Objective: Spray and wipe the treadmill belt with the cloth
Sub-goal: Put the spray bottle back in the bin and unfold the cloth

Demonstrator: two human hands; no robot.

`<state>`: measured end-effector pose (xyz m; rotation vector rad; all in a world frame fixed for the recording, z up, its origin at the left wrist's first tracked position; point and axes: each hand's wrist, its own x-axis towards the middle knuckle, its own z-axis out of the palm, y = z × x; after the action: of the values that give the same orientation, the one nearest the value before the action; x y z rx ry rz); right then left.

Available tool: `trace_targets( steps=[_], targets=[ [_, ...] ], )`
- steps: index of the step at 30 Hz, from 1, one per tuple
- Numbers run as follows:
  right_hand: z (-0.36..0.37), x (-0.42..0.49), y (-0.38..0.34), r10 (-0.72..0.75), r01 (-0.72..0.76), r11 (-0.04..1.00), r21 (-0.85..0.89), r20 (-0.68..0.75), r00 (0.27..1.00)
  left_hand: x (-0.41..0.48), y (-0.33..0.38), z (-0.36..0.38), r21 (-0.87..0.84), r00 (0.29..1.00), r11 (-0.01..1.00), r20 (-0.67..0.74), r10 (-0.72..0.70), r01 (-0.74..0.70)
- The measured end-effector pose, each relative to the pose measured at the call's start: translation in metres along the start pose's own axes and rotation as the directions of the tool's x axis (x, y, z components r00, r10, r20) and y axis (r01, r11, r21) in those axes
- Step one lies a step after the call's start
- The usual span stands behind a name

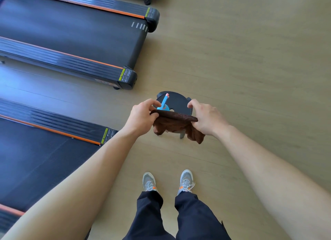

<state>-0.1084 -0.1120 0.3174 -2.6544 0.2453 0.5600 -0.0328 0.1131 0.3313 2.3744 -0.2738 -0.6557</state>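
A brown cloth (176, 122) is stretched between my two hands above a small black round stool (179, 102). My left hand (142, 114) pinches the cloth's left end and my right hand (204, 117) pinches its right end; the rest of the cloth hangs down. A blue spray bottle (163, 104) with a pink nozzle stands on the stool, just behind my left fingers. The nearest treadmill belt (35, 161) lies dark at the lower left, partly hidden by my left forearm.
A second treadmill (71, 35) with black and orange side rails lies at the upper left, a strip of floor between the two. Pale wooden floor (250, 60) spreads to the right. My feet (168, 181) in grey shoes stand below the stool.
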Motion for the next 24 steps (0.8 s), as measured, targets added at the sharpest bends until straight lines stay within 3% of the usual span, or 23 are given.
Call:
trace_targets(
  steps=[2, 5, 10, 14, 18, 24],
  targets=[
    [0.001, -0.004, 0.000, -0.024, 0.023, 1.000, 0.008, 0.122, 0.992, -0.001, 0.008, -0.002, -0.071, 0.998, 0.995, 0.004, 0.066, -0.065],
    [-0.001, -0.009, -0.003, -0.069, 0.004, 0.974, 0.227, 0.279, 0.958, -0.004, 0.024, -0.006, -0.122, 0.986, 0.980, 0.040, 0.165, -0.159],
    [-0.004, 0.003, -0.021, -0.200, 0.115, 0.864, 0.490, 0.125, 0.972, -0.009, 0.035, -0.012, -0.064, 0.958, 0.965, 0.116, 0.262, -0.256],
    [-0.013, 0.008, -0.041, -0.281, 0.201, 0.878, 0.435, 0.127, 0.951, -0.014, 0.025, -0.025, -0.047, 0.971, 0.973, 0.061, 0.231, -0.228],
    [-0.016, 0.020, -0.044, -0.302, 0.294, 0.918, 0.265, -0.009, 0.953, -0.018, 0.004, -0.038, 0.058, 0.982, 0.981, 0.011, 0.186, -0.187],
    [-0.026, 0.023, -0.047, -0.259, 0.266, 0.933, 0.242, -0.062, 0.964, -0.015, -0.020, -0.024, 0.182, 0.987, 0.974, 0.117, 0.114, -0.134]
  ],
)
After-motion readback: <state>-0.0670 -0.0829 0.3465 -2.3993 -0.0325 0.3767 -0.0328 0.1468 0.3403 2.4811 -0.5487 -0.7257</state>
